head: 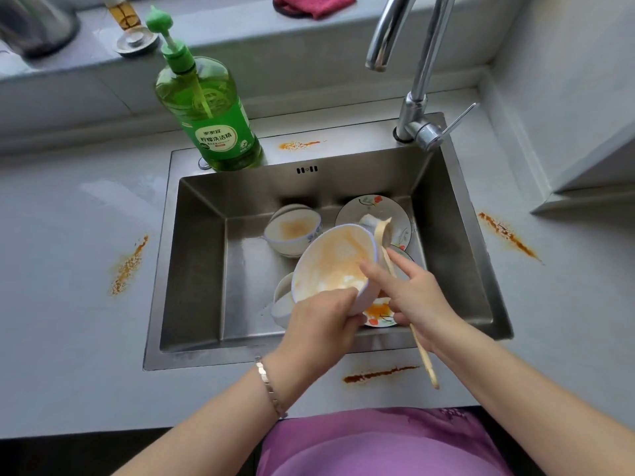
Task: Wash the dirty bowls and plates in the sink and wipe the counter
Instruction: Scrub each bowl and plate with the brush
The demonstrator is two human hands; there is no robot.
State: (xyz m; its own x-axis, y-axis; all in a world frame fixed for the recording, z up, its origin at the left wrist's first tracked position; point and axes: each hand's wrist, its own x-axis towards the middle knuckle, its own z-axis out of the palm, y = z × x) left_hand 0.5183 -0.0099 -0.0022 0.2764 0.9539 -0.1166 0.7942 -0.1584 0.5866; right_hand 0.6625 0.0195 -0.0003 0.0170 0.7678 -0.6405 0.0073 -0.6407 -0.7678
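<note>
Over the steel sink (199, 269), my left hand (319, 321) grips the near rim of a white bowl (335, 262) smeared with orange sauce, tilted toward me. My right hand (412, 293) holds a pale wooden spoon (424, 355) against the bowl's right edge, forefinger reaching into the bowl. Another dirty bowl (293, 231) lies at the back of the basin. A flowered plate (374, 207) leans at the back right. A second flowered plate (378, 314) with orange sauce sits under my hands. Small white dishes (283, 300) lie to the left of it.
A green dish-soap pump bottle (213, 115) stands on the sink's back left ledge, the chrome tap (412, 80) at back right. Orange stains mark the counter at left (129, 266), right (507, 235), front (378, 372) and on the sink's back ledge (297, 145). A pink cloth (314, 5) lies on the sill.
</note>
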